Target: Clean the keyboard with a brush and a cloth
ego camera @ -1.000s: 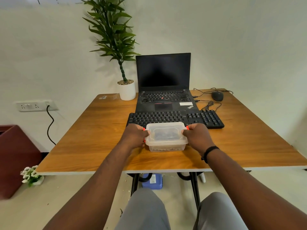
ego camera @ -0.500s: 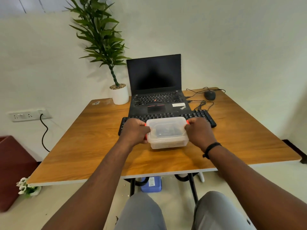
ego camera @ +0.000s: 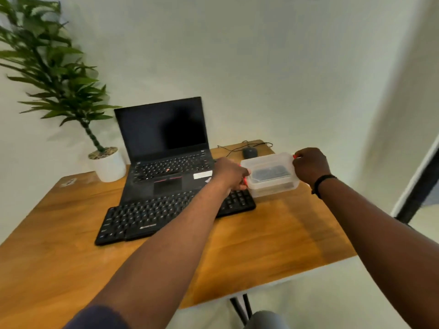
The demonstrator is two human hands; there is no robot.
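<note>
I hold the clear lidded container [ego camera: 270, 173] by its two ends, my left hand [ego camera: 234, 174] curled round the near-left end and my right hand [ego camera: 310, 165] pinching the red clip at the far-right end. It sits at the right end of the keyboard [ego camera: 147, 218], which lies on the surface [ego camera: 273, 236] in front of the laptop [ego camera: 166, 148]. I cannot tell whether the box rests on the surface or hangs just above it.

The risk I see: the mouse [ego camera: 250, 152] and its cable lie just behind the box, so pushing further could snag them. The right edge of the surface is near too, and a careless set-down could tip the box off. The lid could also pop if I squeeze the clips.

Half a second ago the box was in front of me, before the keyboard's middle; now it is off to the right, beside the keyboard's end.
</note>
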